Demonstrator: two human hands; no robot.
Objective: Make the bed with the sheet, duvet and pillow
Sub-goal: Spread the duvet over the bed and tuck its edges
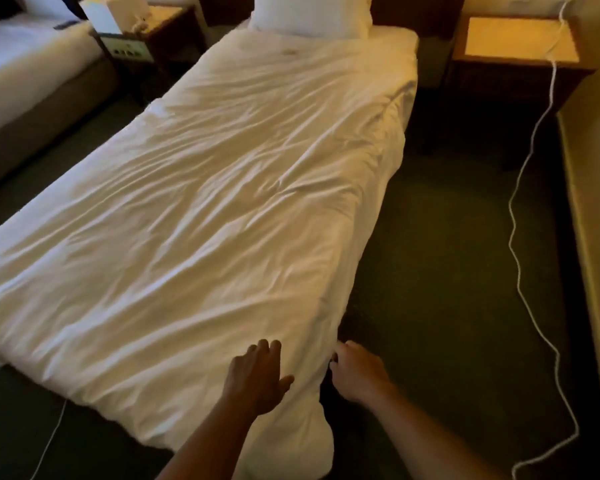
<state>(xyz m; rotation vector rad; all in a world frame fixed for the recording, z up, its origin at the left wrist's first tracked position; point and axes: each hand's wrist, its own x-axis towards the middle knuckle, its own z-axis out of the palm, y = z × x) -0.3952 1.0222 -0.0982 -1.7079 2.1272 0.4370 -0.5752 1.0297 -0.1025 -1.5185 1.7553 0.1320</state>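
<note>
Hands at the foot corner of the single bed: your left hand (257, 375) lies flat and spread, palm down, on the crumpled white fabric duvet (201, 188), grasping nothing; your right hand (355, 370) is just beside it at the duvet's hanging right edge, fingers curled toward the cloth, though whether they actually pinch the fabric cannot be told. The duvet spreads away from both hands over the whole mattress, creased throughout, and its near corner droops in a loose bulge below your left wrist. Far ahead of your hands, the plump white pillow (310, 15) stands at the head end. No separate sheet can be made out; it is presumably hidden beneath the duvet.

Judged stage: late, smoothing and squaring the foot corner.

Risks from here:
- pulling the right edge downward while your left palm presses only lightly could drag the whole duvet askew, leaving the left side short
- tugging too hard toward yourself could draw the top edge away from the pillow
- the long white cord (520, 265) snaking over the dark green carpet, well to the right of your right hand, could snag a foot should you step round that side
</note>
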